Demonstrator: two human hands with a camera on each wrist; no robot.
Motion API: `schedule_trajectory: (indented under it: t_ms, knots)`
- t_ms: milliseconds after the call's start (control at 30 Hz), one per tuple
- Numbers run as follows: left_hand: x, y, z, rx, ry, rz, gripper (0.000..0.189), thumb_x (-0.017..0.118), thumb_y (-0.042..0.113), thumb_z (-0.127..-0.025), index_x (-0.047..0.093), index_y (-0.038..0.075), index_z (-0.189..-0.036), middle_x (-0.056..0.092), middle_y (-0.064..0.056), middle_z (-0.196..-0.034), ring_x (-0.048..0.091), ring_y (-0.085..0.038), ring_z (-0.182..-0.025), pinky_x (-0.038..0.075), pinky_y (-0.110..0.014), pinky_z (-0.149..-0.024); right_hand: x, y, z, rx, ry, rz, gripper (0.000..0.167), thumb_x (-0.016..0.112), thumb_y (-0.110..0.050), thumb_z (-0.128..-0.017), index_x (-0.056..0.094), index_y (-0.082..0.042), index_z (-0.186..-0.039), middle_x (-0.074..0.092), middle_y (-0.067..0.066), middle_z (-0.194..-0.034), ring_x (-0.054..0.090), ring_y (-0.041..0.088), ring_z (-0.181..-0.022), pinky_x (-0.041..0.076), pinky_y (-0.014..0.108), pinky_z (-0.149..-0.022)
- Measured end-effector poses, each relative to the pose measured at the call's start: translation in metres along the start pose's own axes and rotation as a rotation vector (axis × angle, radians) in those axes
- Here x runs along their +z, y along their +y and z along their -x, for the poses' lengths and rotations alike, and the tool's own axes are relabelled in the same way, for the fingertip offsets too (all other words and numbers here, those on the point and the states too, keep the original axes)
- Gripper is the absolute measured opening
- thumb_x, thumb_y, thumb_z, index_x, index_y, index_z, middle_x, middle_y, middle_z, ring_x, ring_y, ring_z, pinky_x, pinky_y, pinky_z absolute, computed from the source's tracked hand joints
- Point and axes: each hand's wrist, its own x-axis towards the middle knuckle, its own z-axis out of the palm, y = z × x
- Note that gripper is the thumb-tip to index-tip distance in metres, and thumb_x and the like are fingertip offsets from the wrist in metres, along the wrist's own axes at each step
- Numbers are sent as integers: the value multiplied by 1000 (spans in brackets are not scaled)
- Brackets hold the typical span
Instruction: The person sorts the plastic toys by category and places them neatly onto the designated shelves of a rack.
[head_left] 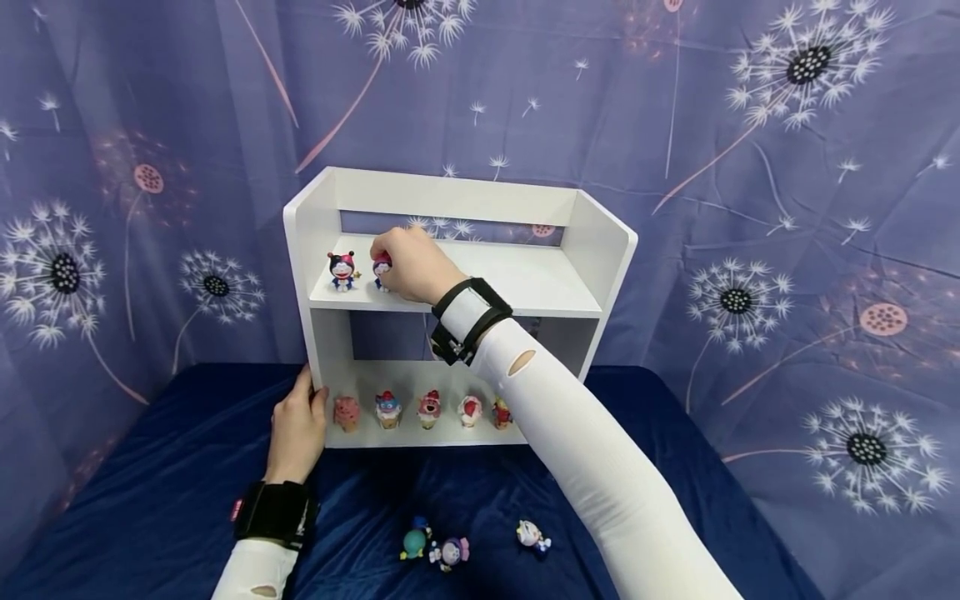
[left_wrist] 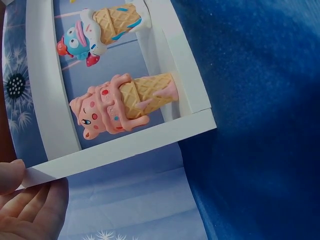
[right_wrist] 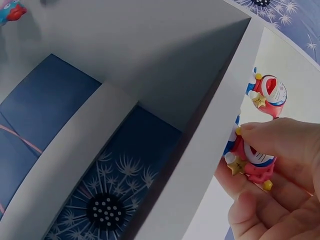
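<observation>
In the head view, a white two-tier shelf [head_left: 461, 196] stands on dark blue cloth. My right hand [head_left: 416, 267] is over its upper board, pinching a small red-and-blue figurine [right_wrist: 255, 157] with a gold star between thumb and fingers. A similar figurine [head_left: 342, 268] stands to its left on that board. My left hand [head_left: 295, 429] grips the front edge of the left side panel [left_wrist: 120, 150], thumb inside and fingers outside. Close to it on the lower board is a pink ice-cream-cone figurine [left_wrist: 107, 107], with a blue-faced cone figurine [left_wrist: 80, 42] beside it.
Farther right on the lower board are a red-and-white figurine [head_left: 429, 408], a strawberry-like one [head_left: 469, 410] and a red one [head_left: 502, 412]. On the cloth in front lie a teal figurine [head_left: 414, 542], a purple one [head_left: 451, 552] and a white-and-blue one [head_left: 532, 535]. A dandelion-print curtain [head_left: 525, 75] hangs behind.
</observation>
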Motion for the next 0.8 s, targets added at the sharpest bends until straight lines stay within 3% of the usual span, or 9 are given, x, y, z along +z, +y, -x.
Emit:
schedule_trajectory:
  t_ms: [367,700,800]
  knots:
    - [1,2,0,15,23,8,39,56,2,-99,49,2,-137,63,-32,-112,63,-48,-97,47,-59,-77,0,0,-4,14,2,-26,21,68,-6,-85,69,-7,-106,65,3,-96,54,18,-80,41,25,-72]
    - [0,2,0,13,25,2,40,55,3,-99,48,3,-138,63,-32,-113,62,-49,-98,46,-61,-77,3,-1,-1,24,-33,-40,41,68,-9,-86,59,-9,-127,63,4,-110,53,18,-87,41,27,-77]
    - [0,1,0,17,30,-1,39,55,3,-99,48,3,-137,63,-32,-112,62,-49,-97,46,-61,-76,2,-1,-1,27,-48,-60,51,72,-18,-88,53,-10,-135,62,4,-113,55,16,-92,43,28,-81]
